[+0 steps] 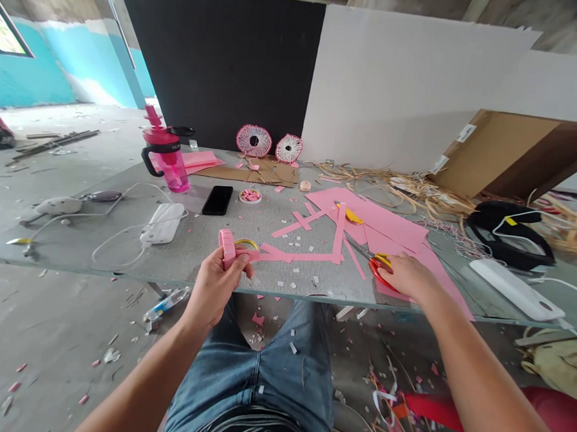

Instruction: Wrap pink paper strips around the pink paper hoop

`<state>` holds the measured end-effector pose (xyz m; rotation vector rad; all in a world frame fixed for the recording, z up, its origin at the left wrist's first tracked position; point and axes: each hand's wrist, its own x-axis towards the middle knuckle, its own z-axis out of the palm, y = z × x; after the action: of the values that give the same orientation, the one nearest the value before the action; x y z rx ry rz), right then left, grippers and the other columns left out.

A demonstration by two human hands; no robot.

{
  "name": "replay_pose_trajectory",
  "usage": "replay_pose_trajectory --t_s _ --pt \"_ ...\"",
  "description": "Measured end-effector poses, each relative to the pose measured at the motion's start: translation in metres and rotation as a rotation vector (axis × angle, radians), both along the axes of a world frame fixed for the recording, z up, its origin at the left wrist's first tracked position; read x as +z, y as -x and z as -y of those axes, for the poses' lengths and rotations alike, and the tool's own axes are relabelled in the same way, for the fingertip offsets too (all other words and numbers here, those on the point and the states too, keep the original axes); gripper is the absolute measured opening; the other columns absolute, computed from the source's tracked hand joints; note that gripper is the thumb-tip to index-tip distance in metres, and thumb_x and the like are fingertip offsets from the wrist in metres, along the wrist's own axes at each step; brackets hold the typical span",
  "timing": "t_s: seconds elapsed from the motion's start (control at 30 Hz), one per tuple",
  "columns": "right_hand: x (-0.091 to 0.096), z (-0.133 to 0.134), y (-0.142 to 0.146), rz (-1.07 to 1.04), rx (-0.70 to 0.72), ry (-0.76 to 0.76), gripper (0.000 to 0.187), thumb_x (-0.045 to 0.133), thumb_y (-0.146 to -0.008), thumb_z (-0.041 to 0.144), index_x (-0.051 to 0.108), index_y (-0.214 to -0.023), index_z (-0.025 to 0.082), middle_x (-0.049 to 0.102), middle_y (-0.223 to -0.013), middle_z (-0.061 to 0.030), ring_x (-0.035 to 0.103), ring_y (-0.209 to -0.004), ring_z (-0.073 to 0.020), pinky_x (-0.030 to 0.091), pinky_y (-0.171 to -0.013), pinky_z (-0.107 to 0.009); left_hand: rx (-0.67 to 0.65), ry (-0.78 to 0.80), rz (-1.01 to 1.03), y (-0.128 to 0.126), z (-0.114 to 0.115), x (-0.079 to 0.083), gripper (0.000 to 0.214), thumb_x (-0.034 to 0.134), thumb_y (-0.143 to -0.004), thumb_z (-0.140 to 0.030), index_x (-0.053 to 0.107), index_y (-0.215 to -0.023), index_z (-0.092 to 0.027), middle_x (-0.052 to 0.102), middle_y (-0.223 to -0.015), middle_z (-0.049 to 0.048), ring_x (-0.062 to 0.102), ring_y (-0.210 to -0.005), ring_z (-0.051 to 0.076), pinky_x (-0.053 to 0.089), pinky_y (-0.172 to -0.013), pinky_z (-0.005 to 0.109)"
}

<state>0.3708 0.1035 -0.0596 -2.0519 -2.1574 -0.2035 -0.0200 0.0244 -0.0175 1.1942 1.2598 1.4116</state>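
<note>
Pinching a looped pink paper strip (226,246), nearer you than the smartphone (217,200)
Your left hand (217,282) closes thumb and fingers on it; your right hand (408,274) half-curls over the scissors (375,267), grip unclear, right of the smartphone. Expect the strip light, limp, easily creased: hold its flat edges. Lettering on the tumbler (169,146), left of the smartphone, is illegible.

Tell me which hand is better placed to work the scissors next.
Probably the right: the right hand is at the handles of the scissors, while the left hand is busy holding a curled pink strip, well away from them.
</note>
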Motion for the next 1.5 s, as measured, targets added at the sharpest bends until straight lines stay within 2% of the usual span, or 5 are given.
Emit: replay_pose_trajectory --t_s 0.17,0.27,0.4,0.83,1.5 --pt "0.023 0.054 0.096 -0.5 0.27 -0.33 0.02 0.048 -0.094 0.025 0.065 -0.087 0.02 0.07 -0.088 -0.0113 0.066 -0.079 -0.0232 0.052 -0.076 -0.036 0.007 -0.028 -0.013 -0.008 0.003 -0.004 0.03 0.066 -0.085 -0.042 0.062 -0.095 -0.014 0.061 -0.061 -0.0026 0.032 -0.045 0.005 0.022 -0.045 0.021" --pt "0.03 0.089 0.169 -0.878 0.58 -0.227 0.012 0.05 -0.095 0.024 0.062 -0.091 0.021 0.068 -0.087 -0.0061 0.064 -0.077 -0.0179 0.052 -0.072 -0.03 0.033 -0.059 -0.049 -0.015 0.005 -0.007 0.026 0.065 -0.086 -0.039 0.063 -0.095 -0.015 0.063 -0.063 -0.0019 0.039 -0.047 0.006 0.026 -0.046 0.022" --pt "0.028 0.102 0.218 -1.045 0.567 -0.134 0.005 0.059 -0.089 0.025 0.059 -0.088 0.02 0.064 -0.083 -0.0033 0.059 -0.069 -0.0154 0.049 -0.065 -0.029 0.055 -0.081 -0.096 -0.021 0.006 -0.012 0.02 0.062 -0.087 -0.035 0.065 -0.094 -0.017 0.064 -0.063 -0.0026 0.051 -0.053 0.01 0.036 -0.052 0.023" --pt "0.026 0.104 0.234 -1.489 0.44 0.218 0.015 0.06 -0.084 0.032 0.061 -0.077 0.019 0.058 -0.065 0.0022 0.049 -0.057 -0.0112 0.039 -0.053 -0.023 0.218 -0.222 -0.318 -0.031 0.013 -0.001 0.012 0.057 -0.087 -0.029 0.064 -0.088 -0.019 0.053 -0.054 -0.0071 0.05 -0.047 0.01 0.041 -0.051 0.022" --pt "0.027 0.109 0.24 -1.675 0.437 0.355 0.027 0.067 -0.081 0.045 0.06 -0.075 0.02 0.056 -0.064 0.0019 0.048 -0.058 -0.0127 0.039 -0.056 -0.026 0.212 -0.202 -0.302 -0.032 0.016 -0.004 0.012 0.059 -0.089 -0.029 0.065 -0.095 -0.021 0.056 -0.062 -0.005 0.048 -0.051 0.011 0.04 -0.054 0.023"
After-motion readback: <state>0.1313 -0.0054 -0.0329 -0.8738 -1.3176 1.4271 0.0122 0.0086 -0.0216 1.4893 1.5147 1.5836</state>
